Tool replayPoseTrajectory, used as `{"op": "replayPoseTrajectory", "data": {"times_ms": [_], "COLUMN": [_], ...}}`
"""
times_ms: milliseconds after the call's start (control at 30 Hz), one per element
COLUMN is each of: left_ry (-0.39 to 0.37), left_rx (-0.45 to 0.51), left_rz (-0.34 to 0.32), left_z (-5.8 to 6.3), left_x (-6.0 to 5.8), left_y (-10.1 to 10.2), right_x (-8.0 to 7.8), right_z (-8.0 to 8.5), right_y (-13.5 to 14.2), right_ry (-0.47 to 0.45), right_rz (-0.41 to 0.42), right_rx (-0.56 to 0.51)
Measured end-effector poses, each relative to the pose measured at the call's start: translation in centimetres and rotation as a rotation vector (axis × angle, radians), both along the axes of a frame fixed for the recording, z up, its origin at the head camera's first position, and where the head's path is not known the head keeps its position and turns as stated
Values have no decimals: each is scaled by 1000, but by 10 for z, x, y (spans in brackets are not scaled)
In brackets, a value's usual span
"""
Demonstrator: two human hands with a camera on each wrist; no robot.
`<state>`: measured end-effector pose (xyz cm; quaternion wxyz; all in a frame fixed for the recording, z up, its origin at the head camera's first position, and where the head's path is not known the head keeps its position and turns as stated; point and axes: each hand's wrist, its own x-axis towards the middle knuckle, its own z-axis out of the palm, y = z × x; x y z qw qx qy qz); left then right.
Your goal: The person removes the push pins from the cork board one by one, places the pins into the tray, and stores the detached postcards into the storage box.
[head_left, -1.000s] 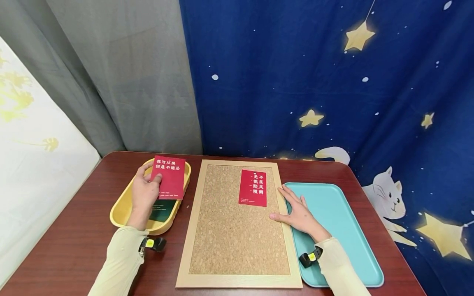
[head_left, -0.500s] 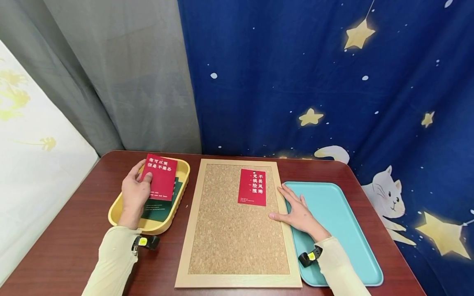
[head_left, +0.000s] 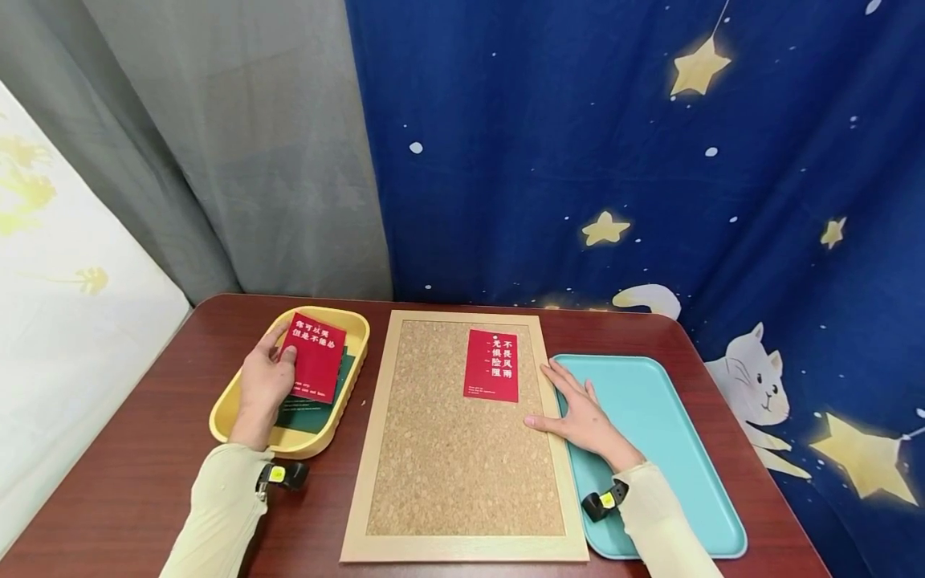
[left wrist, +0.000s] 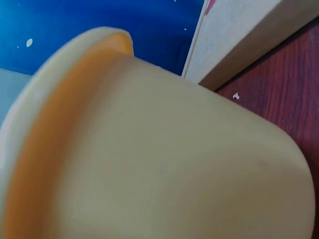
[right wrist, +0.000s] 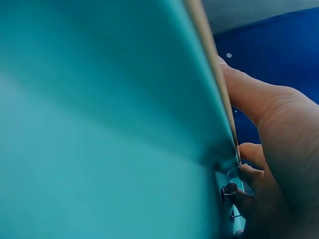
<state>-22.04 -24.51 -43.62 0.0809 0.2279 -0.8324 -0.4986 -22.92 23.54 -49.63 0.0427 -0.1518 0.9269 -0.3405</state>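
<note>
My left hand pinches a red card with white writing, thumb on its face. The card is over the yellow basket, overlapping a dark green card inside. In the left wrist view, the basket's wall fills most of the picture, and neither hand nor card shows. My right hand rests with spread fingers on the right edge of a wood-framed cork board. Another red card with a small pin at its top lies on the cork.
A turquoise tray lies right of the board, beneath my right forearm. Small shiny metal pieces show near my right fingers in the right wrist view. A dark red-brown table bears everything, with blue and grey curtains behind it.
My left hand has moved left, and the red card has gone left and then lower over the basket, with more of the green card uncovered. My right hand stays in place.
</note>
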Motion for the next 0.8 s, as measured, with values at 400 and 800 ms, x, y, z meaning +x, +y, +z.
{"op": "replayPoseTrajectory", "data": {"times_ms": [400,800], "left_ry": [-22,-93], "left_rx": [-64,-111], "left_rz": [-14,11], "left_z": [-6,-3], "left_x": [3,6], "left_y": [0,-2], "right_x": [0,-1], "right_z": [0,-1], "right_y": [0,0], "right_ry": [8,8], "right_rz": [2,3], "right_rx": [-3,-7]}}
